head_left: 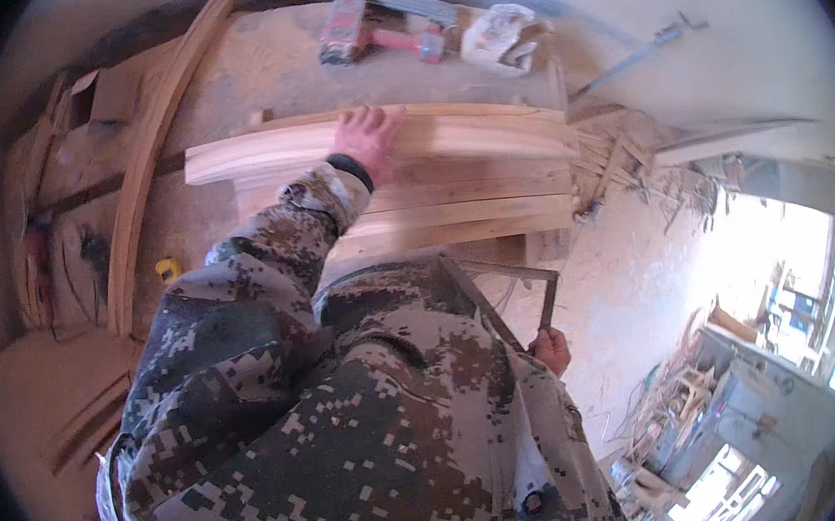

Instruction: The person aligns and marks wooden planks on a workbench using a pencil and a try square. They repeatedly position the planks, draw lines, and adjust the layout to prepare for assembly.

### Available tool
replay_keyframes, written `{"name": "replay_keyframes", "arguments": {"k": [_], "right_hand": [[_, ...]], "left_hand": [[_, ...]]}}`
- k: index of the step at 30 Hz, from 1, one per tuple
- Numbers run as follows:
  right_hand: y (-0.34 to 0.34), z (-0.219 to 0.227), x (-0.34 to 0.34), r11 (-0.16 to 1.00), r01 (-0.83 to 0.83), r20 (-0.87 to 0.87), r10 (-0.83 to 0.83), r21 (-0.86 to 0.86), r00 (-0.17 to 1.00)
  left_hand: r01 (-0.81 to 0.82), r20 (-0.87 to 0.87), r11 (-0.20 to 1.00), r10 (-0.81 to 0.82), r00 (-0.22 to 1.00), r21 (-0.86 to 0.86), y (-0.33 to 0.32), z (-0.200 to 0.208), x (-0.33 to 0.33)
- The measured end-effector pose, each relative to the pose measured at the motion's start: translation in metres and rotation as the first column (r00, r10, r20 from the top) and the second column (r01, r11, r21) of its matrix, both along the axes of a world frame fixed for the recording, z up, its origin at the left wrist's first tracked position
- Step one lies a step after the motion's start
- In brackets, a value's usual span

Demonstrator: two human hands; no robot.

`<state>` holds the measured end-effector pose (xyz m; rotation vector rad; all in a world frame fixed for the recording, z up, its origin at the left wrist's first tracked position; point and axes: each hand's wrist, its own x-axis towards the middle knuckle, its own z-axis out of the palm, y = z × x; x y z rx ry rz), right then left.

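Observation:
Several pale wooden boards [471,191] lie side by side across the bench in front of me. My left hand [366,143] is on the far, thicker board [262,155], its fingers curled over the top. Low on the right, beside my body, my right hand [551,350] is closed around a dark angled frame that looks like a carpenter's square [549,293]. The square's corner points away from me, near the boards' right end. My jacket hides part of the square.
A red nail gun [384,35] and a crumpled white bag [505,39] lie at the back of the bench. On the left are a long curved beam [151,155] and a yellow tape measure [168,271]. Wood scraps [674,417] crowd the lower right.

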<state>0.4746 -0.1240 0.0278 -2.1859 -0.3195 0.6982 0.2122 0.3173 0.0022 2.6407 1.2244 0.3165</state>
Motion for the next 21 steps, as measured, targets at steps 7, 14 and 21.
{"name": "replay_keyframes", "arguments": {"k": [7,14,21], "right_hand": [[-0.104,-0.002,0.006,0.973,0.17,-0.013,-0.174,-0.153,0.985],[-0.158,0.019,-0.012,0.939,0.335,-0.034,-0.338,-0.084,0.94],[-0.162,0.015,-0.006,0.93,0.366,-0.116,-0.368,-0.041,0.922]], "left_hand": [[-0.001,0.061,1.0,-0.001,0.998,0.021,0.008,-0.021,0.084],[0.012,-0.093,0.986,-0.028,0.995,-0.164,0.031,-0.037,0.11],[0.154,-0.104,0.804,-0.258,0.961,-0.574,0.091,-0.091,0.095]]}}
